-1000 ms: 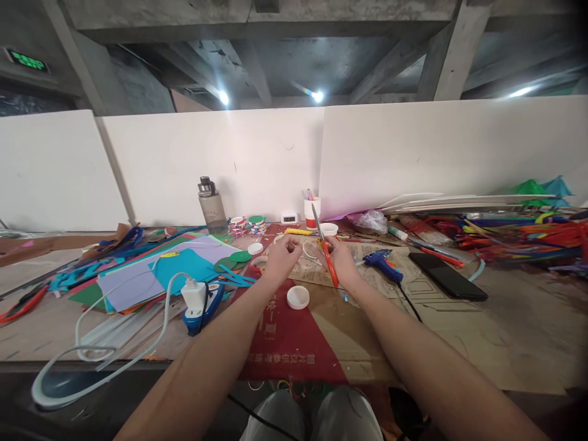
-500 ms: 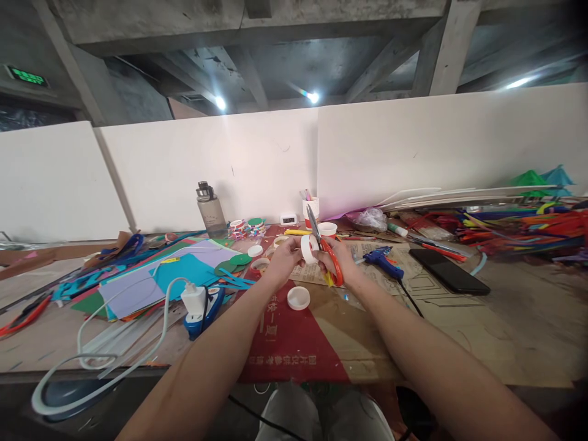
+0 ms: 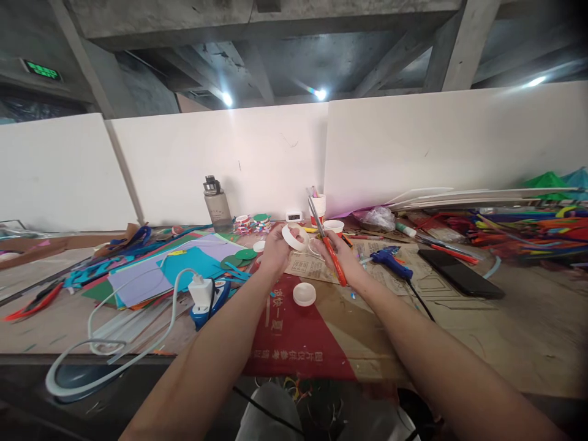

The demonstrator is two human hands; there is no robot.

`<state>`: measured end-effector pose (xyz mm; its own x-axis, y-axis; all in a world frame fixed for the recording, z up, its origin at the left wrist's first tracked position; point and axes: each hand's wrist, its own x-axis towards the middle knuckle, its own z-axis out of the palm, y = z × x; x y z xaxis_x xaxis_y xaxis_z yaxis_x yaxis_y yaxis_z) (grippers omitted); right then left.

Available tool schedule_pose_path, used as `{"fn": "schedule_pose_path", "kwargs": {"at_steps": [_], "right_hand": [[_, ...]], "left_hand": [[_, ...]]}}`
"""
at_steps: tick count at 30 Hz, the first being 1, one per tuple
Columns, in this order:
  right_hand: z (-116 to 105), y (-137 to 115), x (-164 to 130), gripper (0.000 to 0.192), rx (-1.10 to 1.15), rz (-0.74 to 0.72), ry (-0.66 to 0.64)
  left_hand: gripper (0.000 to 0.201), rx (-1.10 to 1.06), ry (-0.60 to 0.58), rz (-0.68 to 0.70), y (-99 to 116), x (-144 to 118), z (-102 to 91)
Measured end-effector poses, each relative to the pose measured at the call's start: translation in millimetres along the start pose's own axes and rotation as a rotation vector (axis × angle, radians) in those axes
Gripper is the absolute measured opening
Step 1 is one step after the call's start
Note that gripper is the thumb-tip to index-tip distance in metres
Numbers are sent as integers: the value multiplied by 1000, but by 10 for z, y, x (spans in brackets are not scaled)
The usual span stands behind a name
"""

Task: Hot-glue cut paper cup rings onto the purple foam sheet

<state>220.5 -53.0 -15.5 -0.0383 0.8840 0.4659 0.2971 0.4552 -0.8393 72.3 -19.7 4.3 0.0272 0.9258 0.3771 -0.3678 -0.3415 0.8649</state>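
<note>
White paper-like ring is tilting above the tabletop, the left hand gripping its left side, apparently leaving its opening exposed; the right hand is clasping orange-handled metal scissors, blades pointing far, likely clear of the ring.

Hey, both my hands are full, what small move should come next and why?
I'd probably lay the scissors on the cardboard. Your right hand grips them with the blades pointing up, clear of the ring in your left hand, so they seem to be cutting nothing, and the freed hand could steady the ring.
</note>
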Motion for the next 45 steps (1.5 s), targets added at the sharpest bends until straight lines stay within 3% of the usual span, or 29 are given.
{"fn": "schedule_pose_path", "kwargs": {"at_steps": [6, 19, 25, 34, 45], "right_hand": [[-16, 30, -9, 30, -102, -69, -81], [-9, 0, -63, 24, -274, -134, -131], [-1, 44, -58, 25, -285, -164, -145], [-3, 20, -68, 19, -279, -183, -194], [23, 24, -75, 18, -286, -201, -171]], "left_hand": [[38, -54, 41, 86, 161, 53, -20], [34, -53, 98, 137, 114, 77, -70], [26, 43, 190, 268, 9, 138, -157], [16, 227, 133, 449, -26, 127, -214], [20, 224, 136, 394, 12, 54, -165]]}}
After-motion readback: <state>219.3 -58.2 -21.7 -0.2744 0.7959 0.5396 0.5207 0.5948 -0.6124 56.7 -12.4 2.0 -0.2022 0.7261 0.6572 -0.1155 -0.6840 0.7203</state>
